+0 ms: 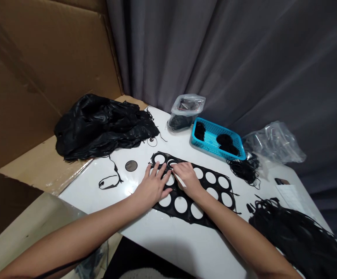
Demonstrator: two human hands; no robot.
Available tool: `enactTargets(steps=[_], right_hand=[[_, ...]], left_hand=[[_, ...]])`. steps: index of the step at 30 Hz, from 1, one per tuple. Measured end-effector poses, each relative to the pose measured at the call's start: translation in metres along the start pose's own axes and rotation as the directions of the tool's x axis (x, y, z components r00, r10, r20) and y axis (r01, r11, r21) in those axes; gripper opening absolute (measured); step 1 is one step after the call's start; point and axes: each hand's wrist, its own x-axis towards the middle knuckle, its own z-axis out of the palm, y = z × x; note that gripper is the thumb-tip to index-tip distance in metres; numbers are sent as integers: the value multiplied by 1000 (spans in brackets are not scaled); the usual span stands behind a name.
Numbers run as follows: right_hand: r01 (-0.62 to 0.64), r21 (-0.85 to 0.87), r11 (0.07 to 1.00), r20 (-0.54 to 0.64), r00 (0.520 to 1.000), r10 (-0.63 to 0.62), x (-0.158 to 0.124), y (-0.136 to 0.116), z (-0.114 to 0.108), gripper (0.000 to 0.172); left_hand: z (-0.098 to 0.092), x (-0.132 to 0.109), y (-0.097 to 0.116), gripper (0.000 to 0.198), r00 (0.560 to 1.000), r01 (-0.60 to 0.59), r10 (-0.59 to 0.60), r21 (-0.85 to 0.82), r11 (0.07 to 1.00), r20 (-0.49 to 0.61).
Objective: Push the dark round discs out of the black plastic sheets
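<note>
On the white table lies a flat black sheet (190, 212) with rows of round holes, the white tabletop showing through them. My left hand (152, 186) rests palm down on its left end, fingers stretched and spread. My right hand (186, 179) is bent over the far row, its fingertips pinched together at the edge of a hole. A thin dark ring (171, 162) shows at that hole, slightly off its rim. What the right fingertips hold, if anything, is hidden under them.
A heap of black sheets (104, 126) lies back left, beside a cardboard box (49, 50). A dark disc (131, 166) and a black scrap (112, 182) lie left. At the back stand a plastic bag (186, 110) and a blue basket (215, 149) holding black pieces. Black strips (293, 236) are piled right.
</note>
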Motion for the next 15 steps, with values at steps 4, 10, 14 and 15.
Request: enactTargets(steps=[4,10,14,15], right_hand=[[-216,-152,964,-231,957,178,13,27,-24,20],[-546,42,837,-460,733,501,26,64,-64,17],[-541,361,760,-194,753,629,36,45,-42,26],[-528,440,727,-124,766,631,40,37,-32,28]], left_hand=[[0,0,0,61,1000,13,-13,21,1000,1],[-3,-1,-1,62,1000,17,-17,28,999,3],[-4,-7,-8,63,999,-13,14,22,1000,-43],[-4,-8,-11,64,999,-5,7,25,1000,-53]])
